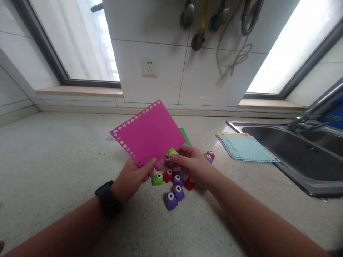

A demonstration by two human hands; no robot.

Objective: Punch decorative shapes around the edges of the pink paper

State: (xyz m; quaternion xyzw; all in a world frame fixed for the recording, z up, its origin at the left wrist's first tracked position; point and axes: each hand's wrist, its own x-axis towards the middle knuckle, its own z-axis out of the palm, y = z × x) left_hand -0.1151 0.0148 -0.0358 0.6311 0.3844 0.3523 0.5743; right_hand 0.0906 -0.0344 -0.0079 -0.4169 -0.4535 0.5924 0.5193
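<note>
I watch the left hand [135, 174] pinch the pink sheet [150, 135] by its near edge, thumb on top, fingers underneath. The right hand [197, 165] has thumb and fingers closed around a lime-green craft punch [171, 152] at the sheet's near right edge; I cannot tell whether paper sits in its slot. The sheet is raised and tilted above the counter, with shapes cut along its far-left and near-left edges. I judge it light, bendable and easily creased, weakest along those perforated borders, so I would favour a flat pinch on solid paper. The punch looks like smooth, hard plastic, best gripped around its body with the thumb over the button.

Purple punches [170, 201] and others lie below the hands on a speckled, seemingly smooth countertop [66, 164]. At right, punched paper sheets [252, 148] lie beside a metal sink [292, 155]. Windows [77, 39] flank the tiled far wall [160, 92].
</note>
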